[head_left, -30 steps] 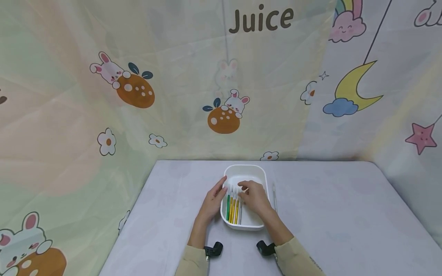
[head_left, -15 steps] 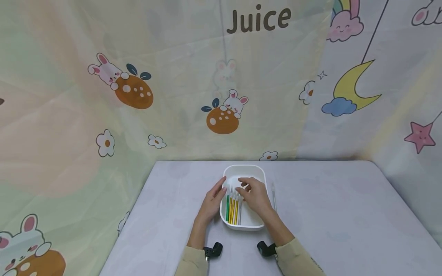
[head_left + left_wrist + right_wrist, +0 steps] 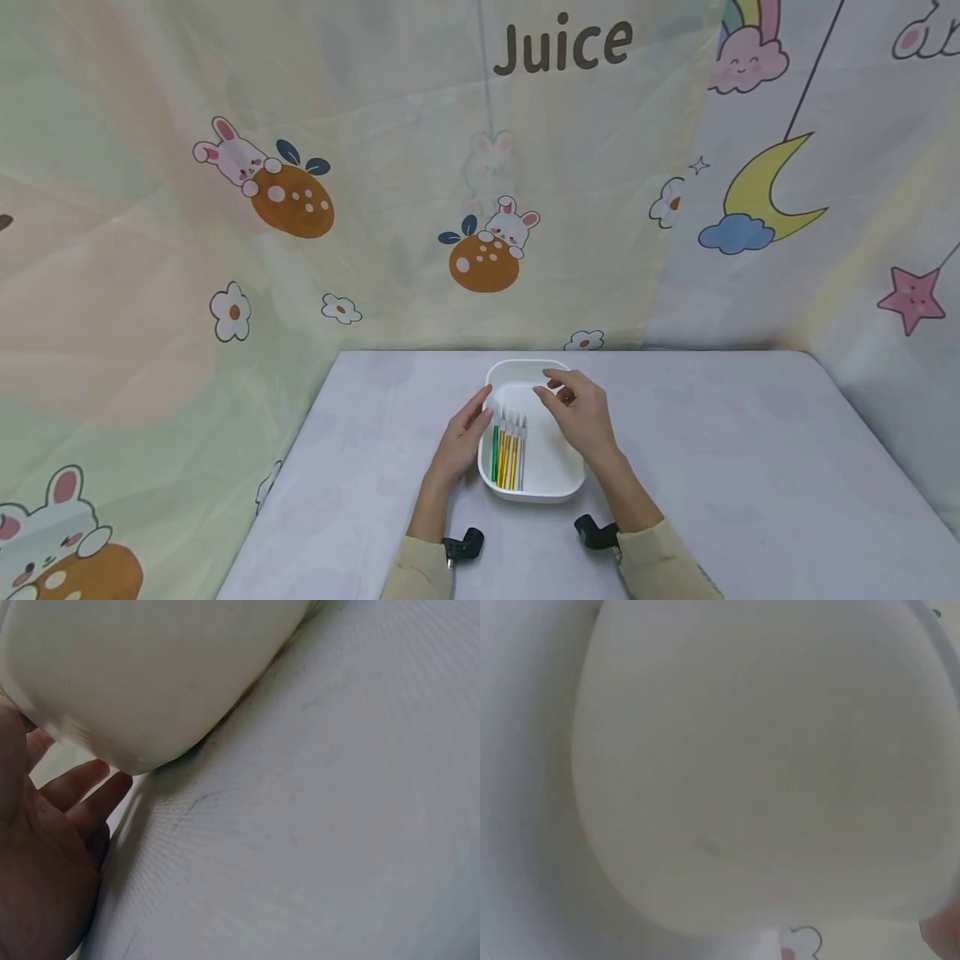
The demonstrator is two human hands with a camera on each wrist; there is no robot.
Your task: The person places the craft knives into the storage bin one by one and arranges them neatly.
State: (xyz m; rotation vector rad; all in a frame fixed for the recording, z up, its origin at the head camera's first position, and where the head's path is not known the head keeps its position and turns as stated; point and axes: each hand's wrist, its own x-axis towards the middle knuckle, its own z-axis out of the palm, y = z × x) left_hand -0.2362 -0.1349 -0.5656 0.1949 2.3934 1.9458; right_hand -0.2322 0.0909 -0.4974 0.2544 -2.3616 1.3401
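In the head view a white tray (image 3: 555, 479) with rounded corners lies on the table. Along its left side several slim pen-like sticks (image 3: 509, 454), green, yellow and silver with pale pointed tips, lie side by side. My left hand (image 3: 453, 442) holds the tray's left wall, thumb at the rim; in the left wrist view its fingertips (image 3: 120, 784) touch the tray's outside. Above the tray's far right part is my right hand (image 3: 581, 408), its thumb and forefinger apart with nothing visible between them. The right wrist view is mostly filled by the tray (image 3: 765, 750).
A pale cloth covers the table (image 3: 720, 450). Behind it hangs a printed backdrop (image 3: 405, 208) with rabbits, fruit and flowers. A small black device (image 3: 463, 544) sits at the left wrist, and another black device (image 3: 596, 533) at the right wrist.
My right hand has moved away from the sticks, right and toward the tray's far side. The pale stick beside the tray is now hidden behind that hand. My left hand stays put.
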